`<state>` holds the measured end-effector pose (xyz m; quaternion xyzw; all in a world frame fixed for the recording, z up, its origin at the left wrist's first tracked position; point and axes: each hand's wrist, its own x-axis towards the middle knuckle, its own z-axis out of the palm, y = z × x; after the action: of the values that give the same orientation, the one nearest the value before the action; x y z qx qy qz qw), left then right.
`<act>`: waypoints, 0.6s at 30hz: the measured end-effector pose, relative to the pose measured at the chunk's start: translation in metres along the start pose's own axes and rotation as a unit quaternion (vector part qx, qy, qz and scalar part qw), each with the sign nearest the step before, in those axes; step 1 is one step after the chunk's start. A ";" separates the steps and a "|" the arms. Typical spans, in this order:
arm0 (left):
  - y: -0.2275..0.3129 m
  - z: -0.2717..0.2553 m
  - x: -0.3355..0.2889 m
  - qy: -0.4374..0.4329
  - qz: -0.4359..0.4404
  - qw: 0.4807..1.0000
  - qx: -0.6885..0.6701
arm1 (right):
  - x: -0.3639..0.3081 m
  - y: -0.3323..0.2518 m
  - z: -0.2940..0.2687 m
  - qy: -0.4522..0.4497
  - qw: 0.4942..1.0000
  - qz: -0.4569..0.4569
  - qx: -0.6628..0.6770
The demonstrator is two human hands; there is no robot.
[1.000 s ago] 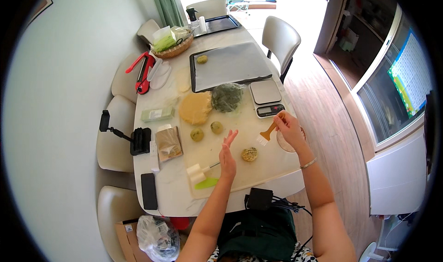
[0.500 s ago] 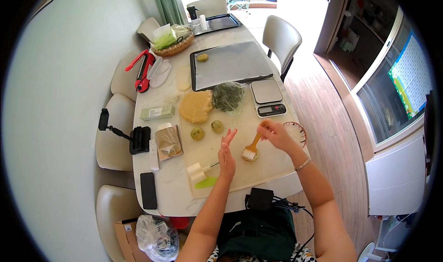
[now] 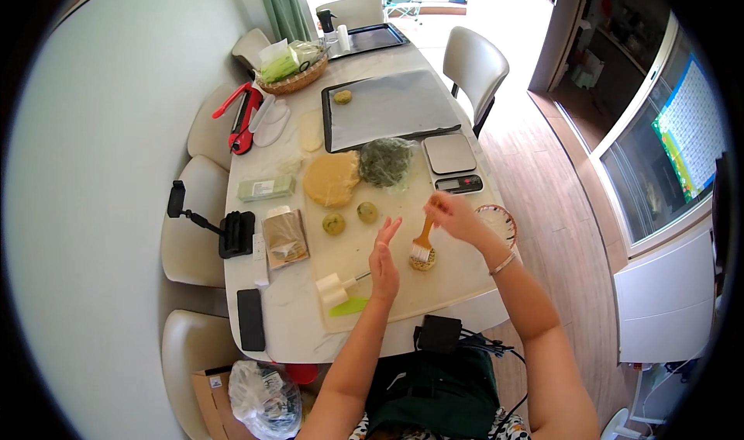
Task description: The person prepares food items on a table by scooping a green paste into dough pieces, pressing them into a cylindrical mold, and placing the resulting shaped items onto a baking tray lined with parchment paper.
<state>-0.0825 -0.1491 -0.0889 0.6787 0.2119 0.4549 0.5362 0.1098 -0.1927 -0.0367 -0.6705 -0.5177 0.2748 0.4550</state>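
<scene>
A pastry brush (image 3: 426, 231) with a wooden handle is pinched in my right hand (image 3: 459, 219), its pale bristles pointing down. The bristles touch a small round piece of patterned dough (image 3: 423, 263) lying on the pale mat (image 3: 387, 303). Left of it my left hand (image 3: 384, 263) stands on edge, palm turned inward, fingers stretched out and holding nothing. Two green-flecked dough balls, a left one (image 3: 333, 224) and a right one (image 3: 366, 212), rest farther up the mat. Near my left wrist lie a white hand press (image 3: 332, 290) and a green scraper (image 3: 349, 307).
Behind the balls sit a flat yellow dough mass (image 3: 328, 179) and a dark green mass in plastic (image 3: 386, 162). A scale (image 3: 450, 155) stands right; beyond is a lined baking tray (image 3: 395, 110) with one dough piece (image 3: 342, 96). A small basket (image 3: 508, 221) is near my right forearm.
My right hand has shifted slightly left and up with the brush, whose bristles moved to the upper part of the dough piece. More of its patterned top shows. My left hand stays nearly still.
</scene>
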 end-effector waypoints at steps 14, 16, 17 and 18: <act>0.003 0.006 -0.002 0.009 -0.002 1.000 -0.009 | -0.019 0.017 -0.042 0.033 0.989 0.029 0.141; 0.003 0.009 -0.001 0.004 -0.007 1.000 -0.009 | -0.022 0.010 -0.030 -0.043 0.986 0.056 0.148; 0.003 0.010 -0.002 0.002 -0.009 1.000 -0.010 | -0.024 0.007 -0.025 -0.081 0.983 0.069 0.151; 0.004 0.011 -0.002 -0.002 -0.011 1.000 -0.012 | -0.024 0.012 -0.022 -0.113 0.978 0.069 0.159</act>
<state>-0.0750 -0.1579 -0.0858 0.6704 0.2131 0.4502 0.5500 0.1262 -0.2234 -0.0398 -0.5885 -0.4679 0.4581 0.4743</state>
